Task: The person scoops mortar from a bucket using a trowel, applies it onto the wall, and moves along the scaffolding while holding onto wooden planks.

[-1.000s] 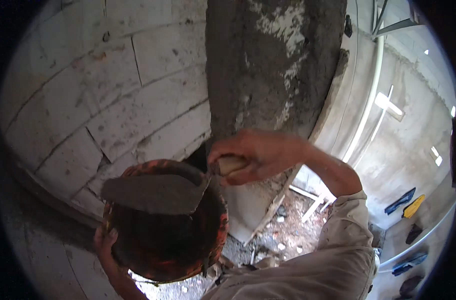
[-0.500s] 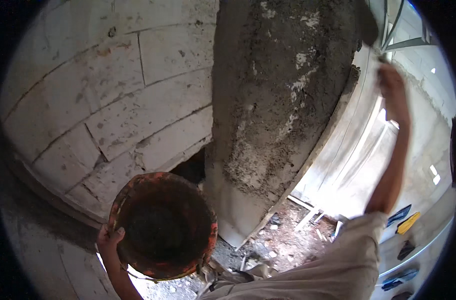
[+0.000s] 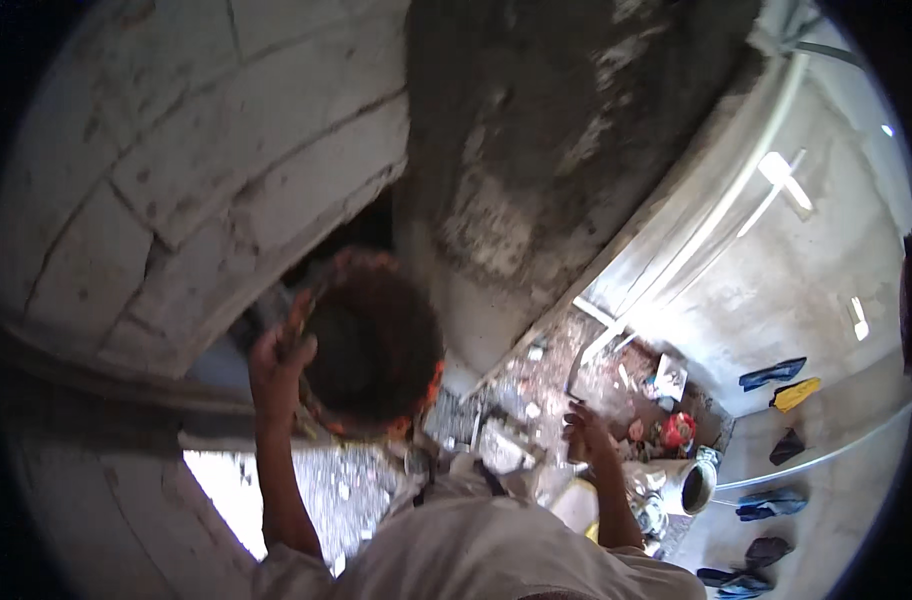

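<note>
At the left, my left hand (image 3: 279, 368) is closed round the rim of a round orange-red bucket (image 3: 431, 395) caked with dirt. Inside the bucket is a dark grey patch, likely mortar. My right hand (image 3: 588, 438) is low, right of my body, fingers curled round the handle of a trowel. Only the trowel's thin bent shank (image 3: 574, 383) shows above the fist; its blade is hard to make out. Ahead stands a column face coated in wet grey mortar (image 3: 566, 150), with paler patches low down. Neither hand touches it.
A pale block wall (image 3: 236, 210) rises at left, with a dark gap beside the column. Rubble (image 3: 501, 445), a red item (image 3: 678, 430) and a pale tubular container (image 3: 691, 487) lie on the floor. Several clothes, one a yellow cloth (image 3: 796, 394), hang along the right wall.
My right hand has dropped from high beside the column to low near my body. The bucket and my left hand appear higher and slightly rightward as the view tilts down.
</note>
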Motion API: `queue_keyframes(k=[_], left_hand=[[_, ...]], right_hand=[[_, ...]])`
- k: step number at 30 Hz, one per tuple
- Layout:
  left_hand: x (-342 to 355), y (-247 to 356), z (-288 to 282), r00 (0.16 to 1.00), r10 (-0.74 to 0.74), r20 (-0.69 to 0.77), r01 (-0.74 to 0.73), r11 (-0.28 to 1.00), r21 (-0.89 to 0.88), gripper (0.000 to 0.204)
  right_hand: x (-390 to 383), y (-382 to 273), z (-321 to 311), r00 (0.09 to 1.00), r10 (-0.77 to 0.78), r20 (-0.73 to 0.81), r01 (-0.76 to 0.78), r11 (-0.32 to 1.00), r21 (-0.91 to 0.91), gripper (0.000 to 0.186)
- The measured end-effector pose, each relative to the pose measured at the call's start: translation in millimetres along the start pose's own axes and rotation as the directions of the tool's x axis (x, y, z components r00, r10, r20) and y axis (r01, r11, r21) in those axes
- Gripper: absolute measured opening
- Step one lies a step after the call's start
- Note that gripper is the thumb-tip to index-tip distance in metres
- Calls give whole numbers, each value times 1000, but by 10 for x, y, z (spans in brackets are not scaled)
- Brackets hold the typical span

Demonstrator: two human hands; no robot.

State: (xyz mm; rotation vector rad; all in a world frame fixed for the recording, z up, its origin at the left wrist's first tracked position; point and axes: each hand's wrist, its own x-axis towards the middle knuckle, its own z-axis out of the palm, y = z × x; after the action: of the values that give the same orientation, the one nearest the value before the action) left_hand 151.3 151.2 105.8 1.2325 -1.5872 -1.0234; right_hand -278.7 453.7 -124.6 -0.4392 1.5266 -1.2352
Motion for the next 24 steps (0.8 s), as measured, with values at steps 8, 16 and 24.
queue_keyframes(k=[8,16,24], left_hand=[[191,226,-149,999,-13,49,23,976,-219,24],[7,572,205,985,12,175,35,965,-260,24],[248,515,327,980,68,189,-22,972,-235,23]], right_hand=[[-683,-1607,1303,957,-199,213,140,955,261,45],[-565,-2489,1781,636,-487,598,626,-127,-769,62],[112,-2087,2501,572,-580,580,335,-481,-811,50]])
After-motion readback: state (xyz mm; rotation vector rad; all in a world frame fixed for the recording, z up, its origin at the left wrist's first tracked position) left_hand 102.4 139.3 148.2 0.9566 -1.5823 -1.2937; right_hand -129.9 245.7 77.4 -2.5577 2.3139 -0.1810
